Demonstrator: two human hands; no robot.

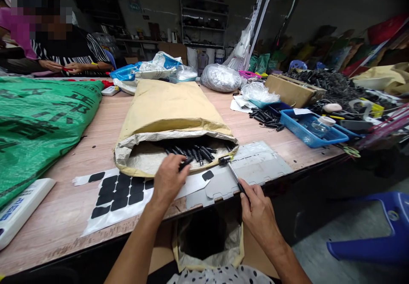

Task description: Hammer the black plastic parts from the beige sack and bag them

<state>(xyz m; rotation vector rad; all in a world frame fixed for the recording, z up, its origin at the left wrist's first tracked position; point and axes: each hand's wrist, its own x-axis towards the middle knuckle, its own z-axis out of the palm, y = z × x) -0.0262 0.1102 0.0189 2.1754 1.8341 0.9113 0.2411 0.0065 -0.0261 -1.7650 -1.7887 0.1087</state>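
Observation:
My left hand (170,177) is closed on a black part (185,163) at the mouth of a tan paper sack (172,105). Inside the sack's opening lie several black tube-like parts (201,153). My right hand (257,203) grips the handle of a small hammer (234,173), whose dark head is over a grey plate (255,169) at the table's front edge. To the left of my left hand, a white sheet with black rounded squares (119,194) lies partly under the sack.
A green woven sack (41,122) and a white box (25,209) are on the left. Blue basket (313,128), black parts and cardboard box (290,90) stand right. An open sack (238,254) is below the edge. A person (70,50) sits across.

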